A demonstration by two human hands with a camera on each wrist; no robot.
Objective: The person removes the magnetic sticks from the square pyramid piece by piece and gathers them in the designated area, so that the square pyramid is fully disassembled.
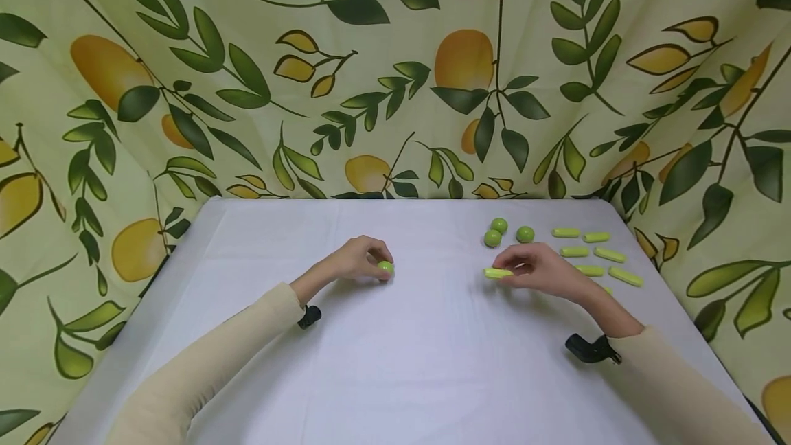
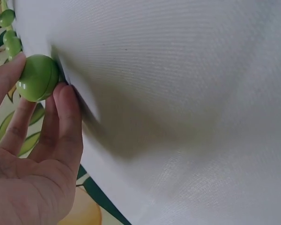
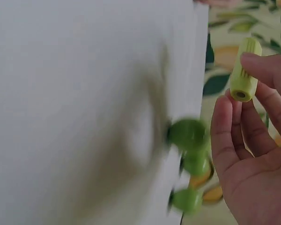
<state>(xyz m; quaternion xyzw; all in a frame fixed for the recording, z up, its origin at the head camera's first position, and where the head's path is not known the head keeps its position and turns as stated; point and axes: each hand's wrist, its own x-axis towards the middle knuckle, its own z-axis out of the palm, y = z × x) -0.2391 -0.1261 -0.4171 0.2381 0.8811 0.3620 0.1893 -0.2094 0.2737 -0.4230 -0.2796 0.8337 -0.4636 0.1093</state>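
My left hand [image 1: 363, 258] pinches a shiny green ball [image 2: 37, 78] between thumb and fingers. In the left wrist view a thin seam runs round the ball, and the fingertips are at the white tabletop. On the right, my right hand [image 1: 540, 268] holds a short yellow-green ribbed stick [image 3: 246, 70] between thumb and fingers, above the table. A hole shows in the stick's near end in the right wrist view. Beyond that hand lie more green balls [image 1: 524, 234], and to its right are several similar sticks [image 1: 574, 251], one partly hidden by the wrist.
A white cloth [image 1: 395, 362] covers the table. Behind and at both sides hangs a curtain [image 1: 395, 88] printed with leaves and oranges. A black wrist mount [image 1: 590, 349] sits under the right sleeve, and another black mount [image 1: 310, 317] under the left.
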